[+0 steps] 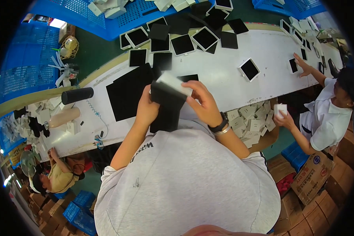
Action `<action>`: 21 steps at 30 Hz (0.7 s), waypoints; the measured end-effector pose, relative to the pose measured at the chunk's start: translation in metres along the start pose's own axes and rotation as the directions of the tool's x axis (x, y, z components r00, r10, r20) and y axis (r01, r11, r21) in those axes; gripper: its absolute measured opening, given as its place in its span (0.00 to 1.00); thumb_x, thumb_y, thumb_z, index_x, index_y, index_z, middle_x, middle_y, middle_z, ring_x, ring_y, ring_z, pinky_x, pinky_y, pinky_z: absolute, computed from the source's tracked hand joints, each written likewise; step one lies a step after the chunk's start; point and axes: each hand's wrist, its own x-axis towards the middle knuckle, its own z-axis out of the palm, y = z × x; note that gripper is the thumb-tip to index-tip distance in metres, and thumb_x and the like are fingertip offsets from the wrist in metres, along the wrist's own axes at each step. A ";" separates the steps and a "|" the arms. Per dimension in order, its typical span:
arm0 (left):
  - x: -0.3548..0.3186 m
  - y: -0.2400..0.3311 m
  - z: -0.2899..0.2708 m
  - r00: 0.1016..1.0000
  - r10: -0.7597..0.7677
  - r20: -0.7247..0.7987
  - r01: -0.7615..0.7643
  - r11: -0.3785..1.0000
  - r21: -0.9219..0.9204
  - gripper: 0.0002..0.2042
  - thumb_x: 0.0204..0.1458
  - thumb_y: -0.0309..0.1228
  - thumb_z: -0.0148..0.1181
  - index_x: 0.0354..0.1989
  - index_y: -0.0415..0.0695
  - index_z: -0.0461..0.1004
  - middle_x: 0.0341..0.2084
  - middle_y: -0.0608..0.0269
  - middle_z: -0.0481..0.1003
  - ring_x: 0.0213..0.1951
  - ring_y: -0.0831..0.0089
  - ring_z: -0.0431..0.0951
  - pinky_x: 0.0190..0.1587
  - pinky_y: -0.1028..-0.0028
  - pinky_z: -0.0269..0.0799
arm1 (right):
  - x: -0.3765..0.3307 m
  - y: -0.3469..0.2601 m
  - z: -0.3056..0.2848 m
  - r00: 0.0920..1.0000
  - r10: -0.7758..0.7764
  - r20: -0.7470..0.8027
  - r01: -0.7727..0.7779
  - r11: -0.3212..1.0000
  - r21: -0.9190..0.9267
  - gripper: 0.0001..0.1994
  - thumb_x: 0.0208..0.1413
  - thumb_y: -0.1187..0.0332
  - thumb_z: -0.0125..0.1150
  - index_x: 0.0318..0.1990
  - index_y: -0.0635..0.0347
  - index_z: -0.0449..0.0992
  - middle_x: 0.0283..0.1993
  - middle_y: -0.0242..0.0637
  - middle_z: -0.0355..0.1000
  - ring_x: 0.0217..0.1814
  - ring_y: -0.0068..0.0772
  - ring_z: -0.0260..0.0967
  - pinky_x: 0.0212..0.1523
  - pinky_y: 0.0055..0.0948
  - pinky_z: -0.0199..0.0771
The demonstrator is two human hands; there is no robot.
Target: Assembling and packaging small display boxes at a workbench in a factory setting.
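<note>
My left hand (147, 107) is closed on the edge of a flat black piece (166, 94), its fingers partly hidden behind it. A small white box (173, 81), smeared by motion, lies against the top of that piece. Pinched at the box's right end are the fingers of my right hand (202, 101), which has a watch and a bangle at the wrist. Under and beyond my hands, large black sheets (129, 92) lie on the white table. Farther off sit shallow white box trays with black insides (182, 45) and loose black squares (229, 39).
Blue crates (126, 23) holding white boxes line the far side. A dark cylinder (78, 95) and a beige bottle (63, 117) lie at the left. White boxes (255, 125) are heaped by the table's near edge. One co-worker (326, 110) handles boxes at the right; another (63, 173) sits at the left.
</note>
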 end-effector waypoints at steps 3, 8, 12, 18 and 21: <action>-0.010 0.012 -0.004 0.997 0.082 -0.016 -0.072 0.942 0.327 0.19 0.49 0.19 0.54 0.51 0.43 0.65 0.38 0.52 0.77 0.41 0.64 0.79 0.44 0.71 0.71 | -0.007 -0.007 0.001 0.985 -0.084 0.152 0.098 0.992 -0.084 0.35 0.45 0.63 0.72 0.61 0.59 0.63 0.54 0.40 0.65 0.52 0.35 0.64 0.55 0.33 0.64; -0.012 0.021 -0.010 0.992 0.083 0.094 -0.114 0.912 0.395 0.18 0.48 0.20 0.50 0.50 0.44 0.65 0.31 0.53 0.79 0.36 0.56 0.80 0.40 0.68 0.73 | -0.019 0.025 0.022 0.995 0.047 -0.094 -0.043 0.998 0.037 0.35 0.49 0.70 0.67 0.64 0.62 0.58 0.59 0.44 0.65 0.61 0.38 0.62 0.62 0.33 0.60; 0.003 0.022 -0.054 0.973 0.231 -0.001 -0.186 0.785 0.592 0.21 0.49 0.18 0.48 0.54 0.45 0.61 0.25 0.57 0.78 0.29 0.57 0.79 0.35 0.66 0.74 | 0.001 0.021 -0.013 0.932 0.121 -0.342 -0.038 0.970 0.240 0.29 0.53 0.78 0.59 0.62 0.65 0.58 0.54 0.39 0.67 0.56 0.26 0.64 0.58 0.27 0.63; 0.040 -0.005 -0.096 0.757 0.644 0.114 -0.336 0.233 0.912 0.24 0.49 0.25 0.58 0.58 0.44 0.64 0.45 0.55 0.74 0.50 0.54 0.71 0.54 0.63 0.65 | 0.005 -0.006 -0.020 0.971 0.236 0.033 -0.238 0.963 0.127 0.26 0.55 0.73 0.56 0.63 0.49 0.61 0.52 0.36 0.68 0.34 0.16 0.69 0.26 0.17 0.70; 0.015 0.023 -0.058 0.922 0.317 0.223 -0.348 0.930 0.120 0.42 0.37 0.39 0.73 0.63 0.43 0.59 0.60 0.57 0.63 0.63 0.62 0.59 0.65 0.63 0.52 | 0.002 -0.024 -0.008 0.918 0.319 0.235 -0.359 0.921 0.151 0.24 0.56 0.71 0.55 0.61 0.52 0.64 0.50 0.34 0.67 0.34 0.18 0.69 0.27 0.18 0.71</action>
